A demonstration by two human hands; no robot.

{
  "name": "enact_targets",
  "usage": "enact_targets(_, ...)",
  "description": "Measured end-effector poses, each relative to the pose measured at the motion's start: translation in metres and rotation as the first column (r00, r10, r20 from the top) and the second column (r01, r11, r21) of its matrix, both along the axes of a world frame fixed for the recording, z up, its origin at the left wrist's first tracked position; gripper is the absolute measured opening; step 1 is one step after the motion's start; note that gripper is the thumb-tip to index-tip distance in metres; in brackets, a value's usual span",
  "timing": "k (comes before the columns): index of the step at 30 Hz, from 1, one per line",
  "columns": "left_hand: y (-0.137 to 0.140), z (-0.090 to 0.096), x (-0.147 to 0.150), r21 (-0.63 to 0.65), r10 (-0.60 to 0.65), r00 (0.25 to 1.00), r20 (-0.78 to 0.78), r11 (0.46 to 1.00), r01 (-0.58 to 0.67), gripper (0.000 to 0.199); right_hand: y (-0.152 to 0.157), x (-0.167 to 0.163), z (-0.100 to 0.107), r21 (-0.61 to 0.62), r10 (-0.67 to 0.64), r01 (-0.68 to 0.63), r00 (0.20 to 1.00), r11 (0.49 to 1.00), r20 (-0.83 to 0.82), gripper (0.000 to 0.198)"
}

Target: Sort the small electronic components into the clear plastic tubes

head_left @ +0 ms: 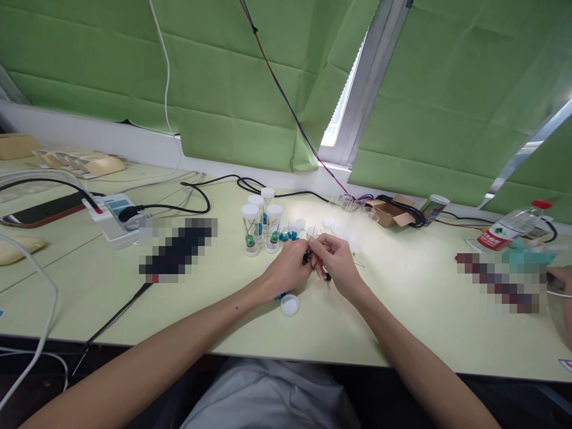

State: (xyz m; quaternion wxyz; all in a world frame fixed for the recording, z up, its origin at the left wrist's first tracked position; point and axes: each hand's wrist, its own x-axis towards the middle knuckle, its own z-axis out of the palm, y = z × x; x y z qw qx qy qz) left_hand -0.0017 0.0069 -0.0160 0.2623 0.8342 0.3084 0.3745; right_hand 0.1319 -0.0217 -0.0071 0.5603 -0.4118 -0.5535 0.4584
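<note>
My left hand [291,267] and my right hand [336,262] meet above the table, fingertips touching. The left fingers are curled closed around a small black part [306,257]. My right thumb and forefinger are pinched together; whatever sits between them is too small and covered to name. Another black piece [328,276] shows just under the right fingers. Behind the hands lie small blue components [289,236] with thin wire legs. To their left stand several clear capped tubes [251,231] with green or blue components inside. A white round cap [290,305] lies in front of my left hand.
A blurred dark device [179,250] and a white power strip [114,217] are at left. Open clear tubes [346,202], a cardboard box [388,211] and cables stand at the back. A water bottle [509,229] and another person's hand [560,280] are at right.
</note>
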Motion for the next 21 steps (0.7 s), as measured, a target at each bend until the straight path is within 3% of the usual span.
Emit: enact_targets(21, 0.0025, -0.0034, -0.0018, 0.021, 0.013, 0.999, -0.036, 1.000, -0.012, 0.021, 0.0023, -0.0006, -0.0028, 0.045, -0.081, 0.080, 0.996, 0.996, 0.022, 0.044)
